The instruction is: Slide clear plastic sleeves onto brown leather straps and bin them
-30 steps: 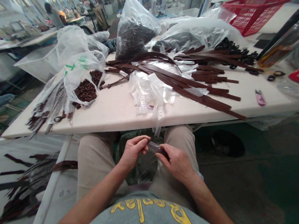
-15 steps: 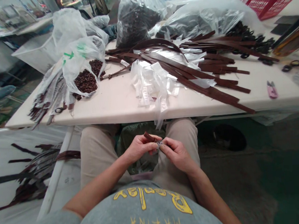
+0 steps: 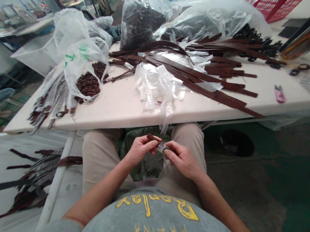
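Note:
Over my lap, my left hand (image 3: 144, 148) pinches a dark brown strap (image 3: 151, 137), whose short end pokes up past the thumb. A piece of clear plastic (image 3: 162, 148) covers the strap between my two hands. My right hand (image 3: 179, 157) is closed on the plastic-covered part, thumb on top. The rest of the strap is hidden behind the fingers. On the table in front lie several brown straps (image 3: 200, 79) and a heap of clear plastic sleeves (image 3: 152, 84).
An open plastic bag holds small brown loops (image 3: 88, 80). Plastic-wrapped straps (image 3: 44, 97) lie left of it. Pink thread snips (image 3: 280, 93) lie at the right, near black rings (image 3: 300, 68). A full bag (image 3: 143, 21) and a red basket (image 3: 282, 1) stand behind.
My hands have moved slightly apart, and more of the plastic-covered strap shows between them. The left hand has shifted a little left.

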`<state>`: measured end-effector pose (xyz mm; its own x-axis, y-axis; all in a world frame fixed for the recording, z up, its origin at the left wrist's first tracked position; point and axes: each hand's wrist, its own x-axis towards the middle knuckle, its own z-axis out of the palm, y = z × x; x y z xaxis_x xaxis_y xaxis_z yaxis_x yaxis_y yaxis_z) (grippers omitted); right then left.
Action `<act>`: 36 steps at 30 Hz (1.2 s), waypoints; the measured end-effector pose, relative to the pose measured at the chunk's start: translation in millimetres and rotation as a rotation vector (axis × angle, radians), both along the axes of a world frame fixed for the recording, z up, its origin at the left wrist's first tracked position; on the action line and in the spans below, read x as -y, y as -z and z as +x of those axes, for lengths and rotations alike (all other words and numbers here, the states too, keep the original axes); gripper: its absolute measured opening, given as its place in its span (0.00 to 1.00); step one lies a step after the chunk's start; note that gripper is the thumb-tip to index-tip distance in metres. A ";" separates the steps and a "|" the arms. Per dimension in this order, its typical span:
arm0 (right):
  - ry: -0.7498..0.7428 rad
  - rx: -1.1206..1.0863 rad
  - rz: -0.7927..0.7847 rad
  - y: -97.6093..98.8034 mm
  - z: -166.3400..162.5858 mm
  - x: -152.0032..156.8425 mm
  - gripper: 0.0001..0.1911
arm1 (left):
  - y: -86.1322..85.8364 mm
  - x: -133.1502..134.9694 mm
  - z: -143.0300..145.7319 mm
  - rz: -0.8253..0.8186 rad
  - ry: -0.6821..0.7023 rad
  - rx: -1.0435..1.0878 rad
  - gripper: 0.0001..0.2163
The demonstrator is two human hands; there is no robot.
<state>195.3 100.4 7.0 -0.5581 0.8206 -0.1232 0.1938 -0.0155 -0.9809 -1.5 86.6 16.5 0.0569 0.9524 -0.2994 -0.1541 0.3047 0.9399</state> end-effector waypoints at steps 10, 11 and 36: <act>0.010 0.371 0.381 -16.6 -20.9 0.4 0.17 | -4.4 -0.7 7.6 0.027 -0.073 -0.084 0.14; -0.003 0.345 0.351 -16.1 -21.3 -1.0 0.16 | -5.3 -0.3 7.5 0.027 -0.078 -0.094 0.15; 0.097 0.324 0.366 2.2 24.9 15.6 0.19 | -14.2 -19.3 -24.6 0.140 -0.338 -0.193 0.19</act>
